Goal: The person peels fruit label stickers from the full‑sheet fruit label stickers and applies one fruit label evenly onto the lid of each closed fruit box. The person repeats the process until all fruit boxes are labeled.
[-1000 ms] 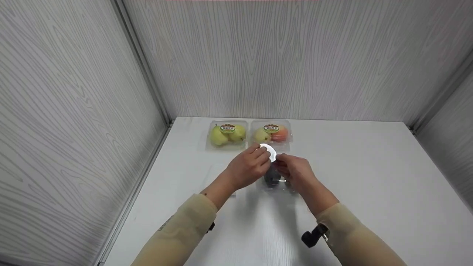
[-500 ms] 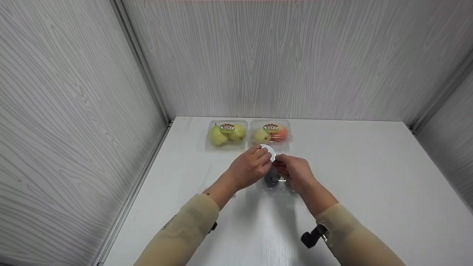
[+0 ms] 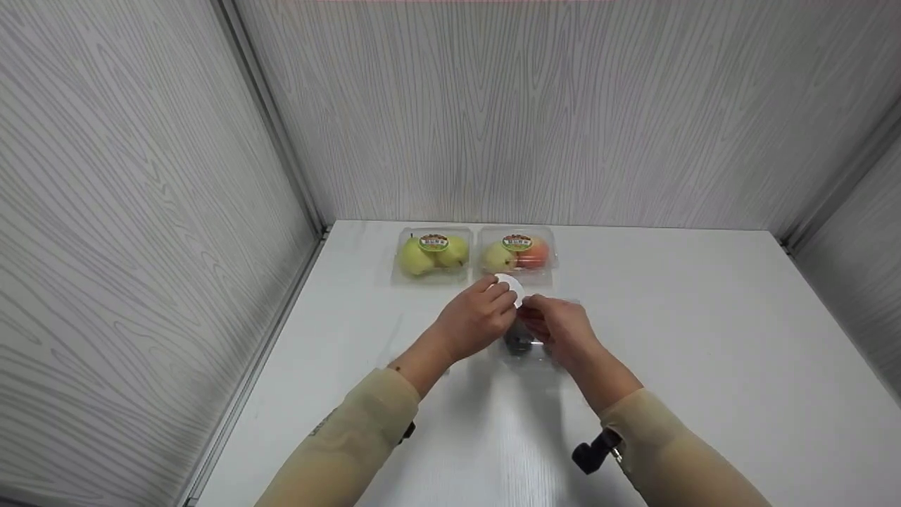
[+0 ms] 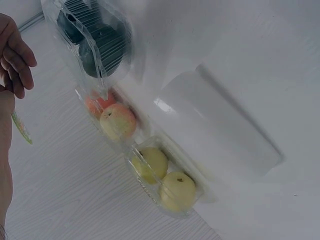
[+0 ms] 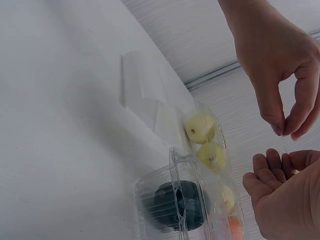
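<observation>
A round sticker label [image 3: 511, 285] shows its white side in the head view; the left wrist view catches the label's printed edge [image 4: 21, 130]. My left hand [image 3: 473, 320] pinches it, fingertips lying over the white face. At its near right edge my right hand [image 3: 564, 325] pinches with thumb and forefinger, other fingers curled. The right wrist view shows the left hand [image 5: 280, 65] above the right hand [image 5: 290, 195]. Below both stands a clear plastic box [image 3: 531, 362] with dark green fruit [image 3: 519, 341], partly hidden by the hands.
Behind, two clear boxes stand side by side: one with yellow-green pears [image 3: 417, 259], the other with a pale and a red fruit [image 3: 533, 253]. Both bear round labels. A white curled sheet [image 4: 215, 125] lies on the table at the left. Walls rise at the back and sides.
Both hands stay nearly still on the label. Its white face has tilted slightly and lost its bright glare. My right fingertips have shifted a little to the left.
</observation>
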The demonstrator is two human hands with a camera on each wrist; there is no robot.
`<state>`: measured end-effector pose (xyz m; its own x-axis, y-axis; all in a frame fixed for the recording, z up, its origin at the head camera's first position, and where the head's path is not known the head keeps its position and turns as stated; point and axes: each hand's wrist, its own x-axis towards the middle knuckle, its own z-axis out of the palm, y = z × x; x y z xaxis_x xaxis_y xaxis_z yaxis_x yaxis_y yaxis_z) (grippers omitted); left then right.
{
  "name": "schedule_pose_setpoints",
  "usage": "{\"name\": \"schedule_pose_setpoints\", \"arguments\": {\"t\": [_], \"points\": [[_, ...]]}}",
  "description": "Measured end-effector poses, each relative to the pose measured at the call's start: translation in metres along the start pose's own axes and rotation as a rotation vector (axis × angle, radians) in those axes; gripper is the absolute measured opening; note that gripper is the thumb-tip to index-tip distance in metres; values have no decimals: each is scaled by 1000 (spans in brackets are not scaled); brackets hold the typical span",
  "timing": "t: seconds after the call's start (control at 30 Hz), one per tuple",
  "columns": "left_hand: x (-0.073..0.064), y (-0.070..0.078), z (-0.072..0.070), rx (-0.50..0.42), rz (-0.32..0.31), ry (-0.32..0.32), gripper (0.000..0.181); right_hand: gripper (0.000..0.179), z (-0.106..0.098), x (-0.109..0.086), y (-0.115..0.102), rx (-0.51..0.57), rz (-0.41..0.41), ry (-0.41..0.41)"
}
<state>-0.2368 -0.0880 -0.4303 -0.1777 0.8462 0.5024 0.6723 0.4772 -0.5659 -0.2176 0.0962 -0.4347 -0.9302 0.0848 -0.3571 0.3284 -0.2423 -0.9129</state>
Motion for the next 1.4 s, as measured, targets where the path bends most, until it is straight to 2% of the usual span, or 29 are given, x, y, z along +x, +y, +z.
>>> {"name": "schedule_pose_setpoints", "arguments": {"t": [0.47, 0.57, 0.63, 0.77, 0.9, 1.2, 1.4], "points": [[3, -1, 2, -3, -13, 8, 16, 18, -2, 1, 1, 21, -10, -6], [3, -2, 4, -17, -37, 23, 14, 22, -5, 1, 1, 20, -18, -14], [2, -3, 5, -37, -79, 46, 14, 26, -7, 0, 0, 12, -20, -17], [2, -5, 6, -130, -250, 124, 13, 35, -14, -2, -1, 9, -9, -20], [5, -7, 4, -279, -492, 180, 7, 38, -20, -1, -2, 23, -2, -32], [13, -10, -8, -822, -1069, 246, 6, 40, -25, 1, 6, 74, -30, -67], [19, -8, -14, -1123, -1390, 271, 8, 36, -25, 3, 10, 158, -19, -89]]}}
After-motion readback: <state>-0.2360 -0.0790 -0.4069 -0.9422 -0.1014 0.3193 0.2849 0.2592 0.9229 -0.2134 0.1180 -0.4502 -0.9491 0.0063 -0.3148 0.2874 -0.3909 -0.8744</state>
